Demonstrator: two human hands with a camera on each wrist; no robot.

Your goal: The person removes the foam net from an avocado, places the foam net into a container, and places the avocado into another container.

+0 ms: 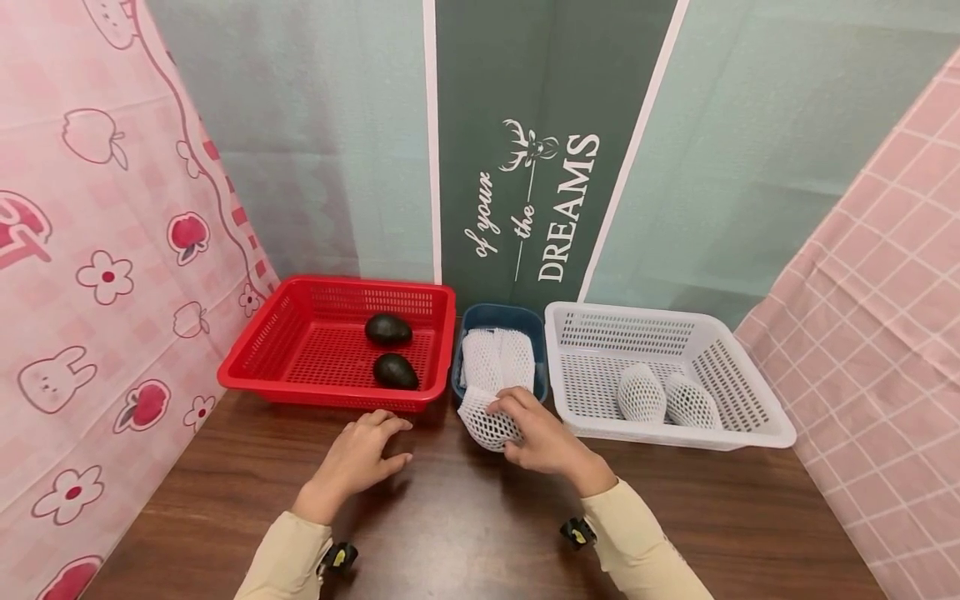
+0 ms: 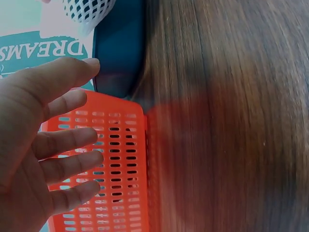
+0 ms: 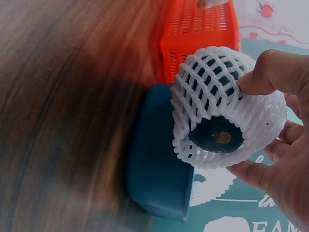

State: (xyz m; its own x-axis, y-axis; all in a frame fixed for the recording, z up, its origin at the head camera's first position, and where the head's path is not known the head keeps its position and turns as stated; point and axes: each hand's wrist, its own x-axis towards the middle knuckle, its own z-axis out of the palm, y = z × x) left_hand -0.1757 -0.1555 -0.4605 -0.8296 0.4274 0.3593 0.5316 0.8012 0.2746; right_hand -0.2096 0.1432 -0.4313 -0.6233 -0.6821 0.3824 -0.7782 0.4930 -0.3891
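Note:
In the right wrist view an avocado (image 3: pixel 217 135) shows its dark end through a white foam net sleeve (image 3: pixel 205 92). My right hand (image 1: pixel 543 437) grips this sleeved avocado between thumb and fingers, just in front of the blue bin (image 1: pixel 501 313). More white foam net sleeves (image 1: pixel 498 357) lie in that bin. My left hand (image 1: pixel 358 458) is held with spread fingers before the red basket (image 1: pixel 337 398), holding nothing. Inside the red basket lie two bare avocados, one (image 1: pixel 388 328) behind the other (image 1: pixel 395 372).
On the right stands a white basket (image 1: pixel 600 429) with two sleeved avocados (image 1: pixel 642 395) near its front wall. All three containers stand on the brown wooden table (image 1: pixel 450 533). Patterned cloths hang at the back (image 1: pixel 345 167) and on both sides.

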